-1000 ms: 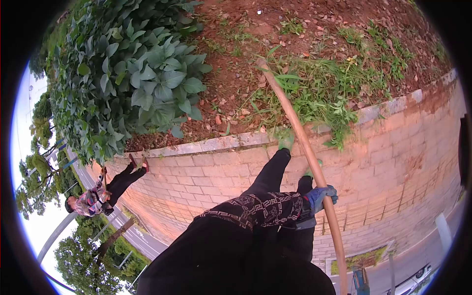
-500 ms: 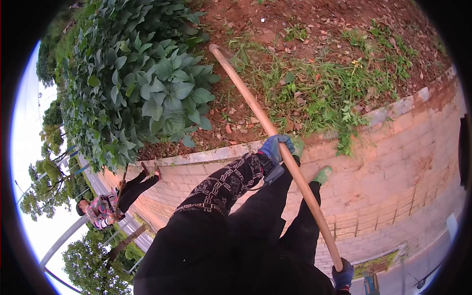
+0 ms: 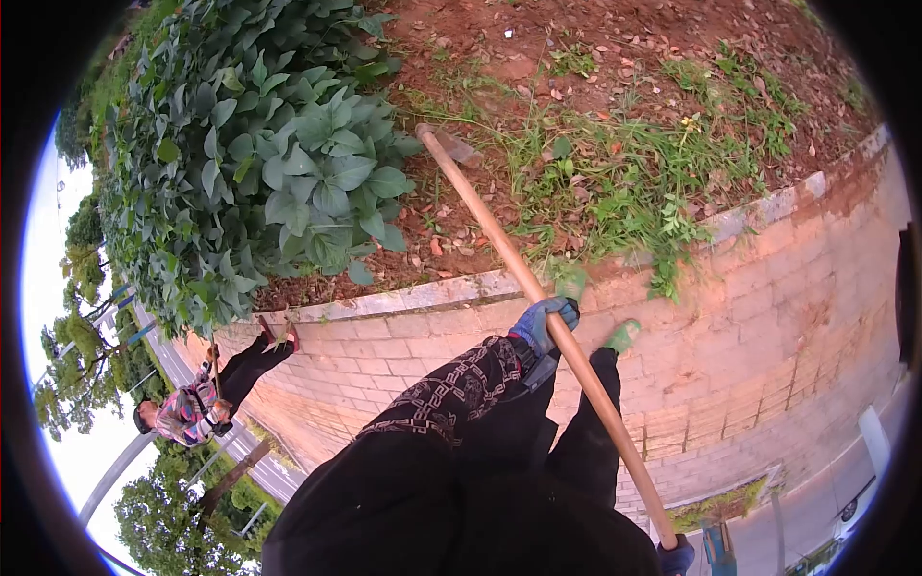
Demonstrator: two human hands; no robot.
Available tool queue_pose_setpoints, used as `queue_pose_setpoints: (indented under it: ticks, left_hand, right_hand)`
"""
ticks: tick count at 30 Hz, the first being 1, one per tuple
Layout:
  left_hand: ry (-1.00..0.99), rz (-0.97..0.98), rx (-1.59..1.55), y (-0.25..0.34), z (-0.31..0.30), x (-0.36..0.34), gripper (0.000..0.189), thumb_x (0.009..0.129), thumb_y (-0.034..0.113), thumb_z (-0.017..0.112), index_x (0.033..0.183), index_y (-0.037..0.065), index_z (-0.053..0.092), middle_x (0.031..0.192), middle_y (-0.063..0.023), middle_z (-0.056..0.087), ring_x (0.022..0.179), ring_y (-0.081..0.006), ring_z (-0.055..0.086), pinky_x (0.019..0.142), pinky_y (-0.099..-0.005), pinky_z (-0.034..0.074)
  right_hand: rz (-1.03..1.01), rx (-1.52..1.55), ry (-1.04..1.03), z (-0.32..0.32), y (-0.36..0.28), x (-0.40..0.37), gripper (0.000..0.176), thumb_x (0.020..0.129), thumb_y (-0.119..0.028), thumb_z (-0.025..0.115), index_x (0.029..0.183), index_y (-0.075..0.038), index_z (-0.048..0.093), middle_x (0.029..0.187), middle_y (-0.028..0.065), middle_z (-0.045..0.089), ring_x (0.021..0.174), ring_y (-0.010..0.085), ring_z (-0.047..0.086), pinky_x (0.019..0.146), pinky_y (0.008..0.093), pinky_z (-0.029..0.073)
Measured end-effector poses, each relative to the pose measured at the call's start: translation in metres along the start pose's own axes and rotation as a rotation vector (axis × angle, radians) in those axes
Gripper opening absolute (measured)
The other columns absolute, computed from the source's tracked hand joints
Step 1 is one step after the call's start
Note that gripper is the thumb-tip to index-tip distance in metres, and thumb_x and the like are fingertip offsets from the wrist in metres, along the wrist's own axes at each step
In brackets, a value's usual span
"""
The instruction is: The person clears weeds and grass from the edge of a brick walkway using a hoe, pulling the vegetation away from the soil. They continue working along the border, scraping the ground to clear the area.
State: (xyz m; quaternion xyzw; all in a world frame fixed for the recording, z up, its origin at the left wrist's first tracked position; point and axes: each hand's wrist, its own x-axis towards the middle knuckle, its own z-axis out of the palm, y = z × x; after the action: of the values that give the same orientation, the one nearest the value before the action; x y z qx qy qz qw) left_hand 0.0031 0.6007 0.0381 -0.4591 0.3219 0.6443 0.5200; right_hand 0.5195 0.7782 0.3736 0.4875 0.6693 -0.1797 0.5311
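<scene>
A long wooden-handled hoe slants across the view. Its metal blade rests at or just above the soil beside the leafy plants; exact contact cannot be made out. Around the middle of the handle, my left hand is closed, in a blue glove under a black patterned sleeve. My right hand, also in a dark blue glove, grips the handle's rear end at the bottom edge and is partly cut off. Cut weeds and grass lie on the red soil to the right of the blade.
Dense broad-leaved plants fill the upper left. A stone curb separates the bed from brick paving, where my green shoes stand. Another person holds a long handle at the left, near a road.
The hoe head has come down over the soil towards the curb, and its blade shows more plainly. Both my hands have shifted down with the handle. The other person's posture has changed slightly.
</scene>
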Motion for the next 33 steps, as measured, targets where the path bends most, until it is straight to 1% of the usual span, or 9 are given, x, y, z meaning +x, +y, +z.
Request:
queue_pose_setpoints:
  ticks: [2,4,5,7,10,17,21,31,33]
  left_hand:
    - [-0.041,-0.016,0.042,-0.012,-0.012,0.003,0.015,0.087,0.019,0.063,0.095,0.010,0.053,0.081,-0.0041,0.055,0.077,-0.0212,0.058,0.077,-0.0395,0.053]
    - [-0.032,0.025,0.121,-0.014,-0.024,0.005,0.026,0.088,0.029,0.066,0.103,0.011,0.055,0.086,-0.0053,0.057,0.079,-0.0218,0.059,0.079,-0.0399,0.053]
    - [0.002,0.025,0.267,-0.005,-0.022,-0.001,0.035,0.088,0.034,0.067,0.109,0.010,0.054,0.090,-0.0063,0.059,0.081,-0.0221,0.060,0.081,-0.0397,0.053]
    - [0.007,0.060,0.529,0.011,-0.019,-0.019,0.056,0.085,0.045,0.069,0.121,0.007,0.051,0.100,-0.0097,0.062,0.089,-0.0228,0.063,0.084,-0.0386,0.053]
    - [0.125,0.042,0.810,0.037,-0.036,-0.028,0.057,0.087,0.043,0.068,0.123,0.004,0.050,0.103,-0.0127,0.062,0.092,-0.0230,0.064,0.085,-0.0369,0.054]
    - [0.081,0.186,0.676,0.062,-0.099,-0.060,0.049,0.093,0.036,0.061,0.125,0.002,0.048,0.106,-0.0164,0.062,0.096,-0.0267,0.064,0.087,-0.0384,0.054]
    - [0.034,0.114,0.614,0.049,-0.132,-0.080,0.046,0.095,0.033,0.058,0.129,0.005,0.045,0.114,-0.0175,0.058,0.107,-0.0282,0.059,0.094,-0.0410,0.050]
    - [0.031,0.031,0.619,0.010,-0.129,-0.070,0.056,0.087,0.037,0.068,0.127,0.004,0.047,0.118,-0.0163,0.059,0.108,-0.0308,0.059,0.098,-0.0440,0.046]
    - [0.053,-0.100,0.524,-0.001,-0.111,-0.084,0.059,0.085,0.037,0.070,0.127,0.004,0.047,0.120,-0.0172,0.058,0.107,-0.0319,0.059,0.101,-0.0470,0.043]
  right_hand:
    - [0.061,-0.022,-0.045,0.008,0.003,-0.008,0.036,0.079,-0.035,0.067,0.107,-0.013,0.067,0.087,0.0165,0.069,0.083,0.0332,0.067,0.075,0.0408,0.053]
    - [0.094,0.098,0.092,0.039,0.025,0.002,0.013,0.068,-0.019,0.074,0.072,-0.010,0.065,0.066,0.0120,0.066,0.067,0.0288,0.068,0.057,0.0377,0.049]
    - [0.079,0.076,0.149,0.035,0.018,-0.001,0.014,0.068,-0.019,0.074,0.069,-0.008,0.064,0.064,0.0127,0.065,0.065,0.0283,0.067,0.056,0.0381,0.047]
    - [0.104,0.077,0.136,0.024,0.007,-0.006,0.016,0.066,-0.020,0.074,0.074,-0.009,0.065,0.067,0.0137,0.066,0.068,0.0319,0.067,0.059,0.0400,0.049]
    - [0.122,0.109,0.187,0.017,-0.005,-0.012,0.017,0.064,-0.022,0.073,0.073,-0.009,0.065,0.068,0.0168,0.065,0.071,0.0368,0.066,0.062,0.0426,0.051]
    - [0.122,0.074,0.232,0.074,-0.014,-0.032,0.017,0.065,-0.022,0.072,0.074,-0.010,0.064,0.072,0.0180,0.066,0.074,0.0395,0.065,0.065,0.0456,0.051]
    - [0.142,0.128,0.219,0.104,-0.049,-0.068,0.017,0.066,-0.022,0.072,0.077,-0.010,0.066,0.074,0.0167,0.067,0.075,0.0385,0.065,0.067,0.0450,0.052]
    - [0.156,0.125,0.238,0.163,-0.075,-0.113,0.018,0.066,-0.023,0.074,0.076,-0.010,0.067,0.071,0.0162,0.067,0.071,0.0367,0.066,0.064,0.0433,0.052]
    - [0.170,0.157,0.232,0.168,-0.076,-0.115,0.016,0.066,-0.021,0.074,0.075,-0.011,0.067,0.070,0.0163,0.066,0.070,0.0368,0.066,0.063,0.0433,0.052]
